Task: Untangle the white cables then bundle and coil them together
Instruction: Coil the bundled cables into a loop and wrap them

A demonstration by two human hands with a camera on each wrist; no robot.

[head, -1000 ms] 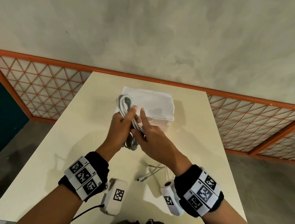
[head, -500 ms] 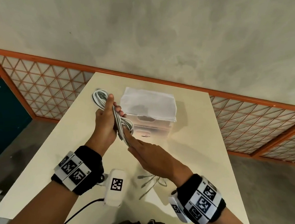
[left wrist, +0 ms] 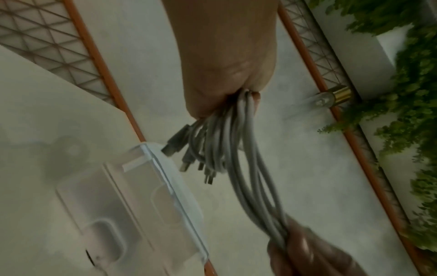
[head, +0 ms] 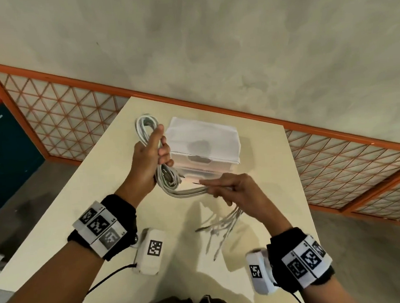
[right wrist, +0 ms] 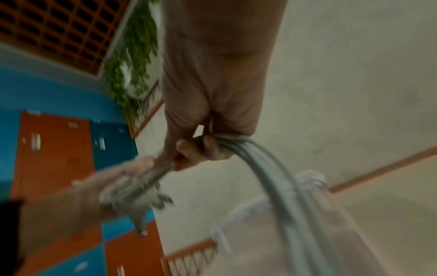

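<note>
My left hand (head: 149,163) grips the coiled white cables (head: 170,187); right hand (head: 233,188) pinches the loose strands. I'd keep tension beyond my fingers while looping.

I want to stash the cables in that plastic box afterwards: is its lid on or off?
On. The white lid sits flat over the clear box, closing its top.
</note>
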